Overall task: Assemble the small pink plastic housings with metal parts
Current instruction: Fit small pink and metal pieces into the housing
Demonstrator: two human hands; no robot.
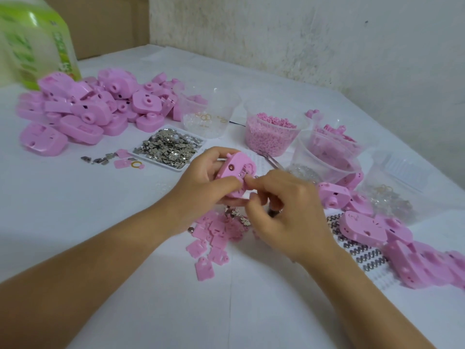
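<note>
1. Desk (100,222), covered in white, is carrying everything below.
2. Green-and-white jug (35,39), blurred, is standing at the far left corner, with a cardboard box (105,23) behind it.
3. Left heap of housings (83,109), pink, is lying piled at the far left, just in front of the jug.
4. Right heap of housings (402,243), pink, is spreading along the right edge and is partly covering a spring strip (362,250).
5. Three clear cups are standing in a row at the far centre: ring cup (208,112) with a few gold rings, pellet cup (271,132) full of pink bits, parts cup (332,149) with pink pieces.
6. Metal parts tray (168,147), white and heaped with small silver pieces, is sitting between the left heap and the hands.
7. Left hand (201,187) is gripping the pink housing (239,167), fingers curled behind it and thumb lying across its face, holding it tilted above the desk at centre.
8. Right hand (289,212) is curling its fingers round a thin metal tool (270,159), thumb and forefinger tips touching the pink housing's near edge; whether they are pinching a part there cannot be told.
9. Flat pink plates (214,238) are lying scattered on the desk just below both hands.
</note>
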